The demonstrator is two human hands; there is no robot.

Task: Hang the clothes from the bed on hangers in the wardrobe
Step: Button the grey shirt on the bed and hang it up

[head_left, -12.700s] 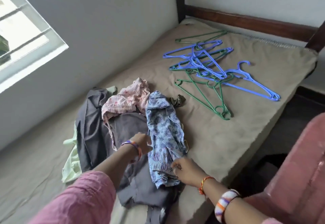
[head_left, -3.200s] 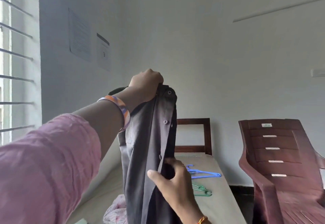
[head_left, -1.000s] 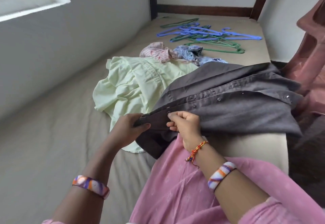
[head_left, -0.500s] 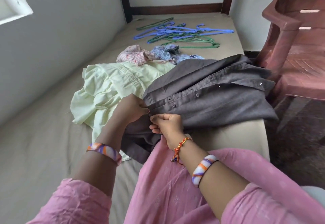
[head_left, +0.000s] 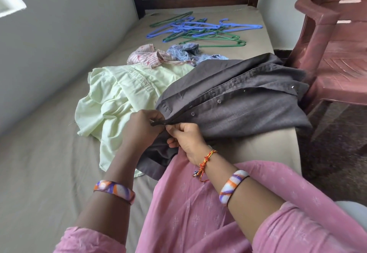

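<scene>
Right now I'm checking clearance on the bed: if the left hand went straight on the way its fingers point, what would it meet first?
The left hand points right, pinching the grey shirt placket. It would meet the right hand first; their fingertips look almost touching, though depth is unclear.

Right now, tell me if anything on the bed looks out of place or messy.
Nothing is damaged or spilled. The hangers lie in a tangled heap at the far end. The grey shirt droops over the bed's right edge, while both hands pinch its button strip. Three other garments lie crumpled beside it.
</scene>
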